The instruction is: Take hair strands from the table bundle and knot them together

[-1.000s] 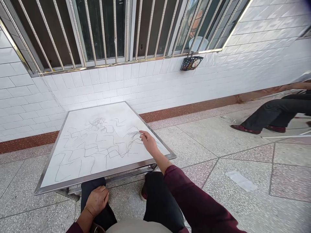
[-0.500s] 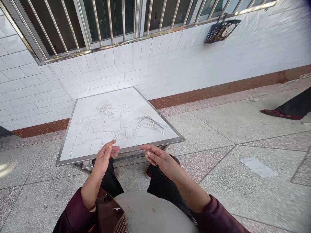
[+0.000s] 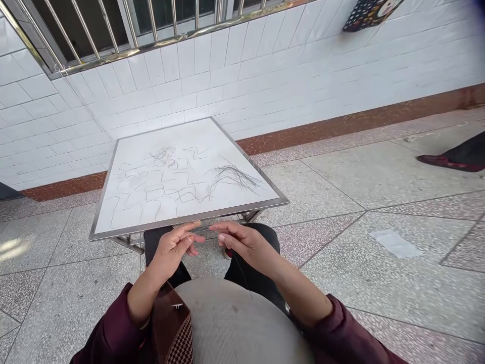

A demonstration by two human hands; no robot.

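My left hand [image 3: 175,246] and my right hand [image 3: 242,242] meet in front of me, just below the near edge of a small white table [image 3: 125,222] with a metal rim. Both hands pinch a thin dark strand [image 3: 206,230] stretched between their fingertips; a fine end hangs down from my right hand. On the tabletop lie zigzag rows of thin dark strands [image 3: 151,189] and a loose bundle of strands [image 3: 233,177] at the right side. My knees sit under the table's front.
A white tiled wall [image 3: 265,65] with a barred window [image 3: 113,25] runs behind the table. Another person's dark shoe [image 3: 443,162] and trouser leg show at the far right. A pale patch [image 3: 394,242] lies on the speckled floor tiles. A patterned object [image 3: 367,12] hangs on the wall.
My right hand left the bundle on the table and came back to my lap. My left hand rose from my knee, and both hands closed on a strand. The view tilted down.
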